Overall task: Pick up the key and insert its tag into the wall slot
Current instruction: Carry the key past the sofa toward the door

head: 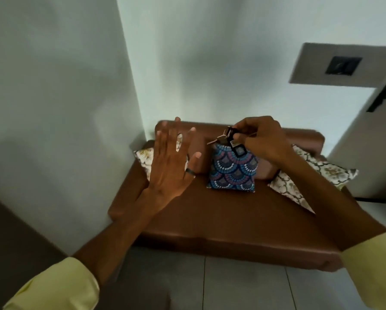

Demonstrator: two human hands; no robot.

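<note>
Hard to read: the key and its ring are small and blurred against the right hand; only a thin metal blade pointing left and a black tag hanging below the fingers can be made out.
Cut off: both yellow sleeves run out of the lower corners; the door handle at the right edge is partly out of view.
Hidden: the left hand covers most of one patterned cream cushion; the right forearm crosses another.
Wall slot: a dark square fitting sits in a grey panel high on the right wall, its opening too blurred to discern.
Right hand: raised above the blue patterned cushion, fingertips pinched on the key ring, wrist bent down.
Left hand: open, fingers spread and pointing up, palm away, a dark ring on one finger, holding nothing.
Setting: a brown sofa in a white-walled corner.
</note>
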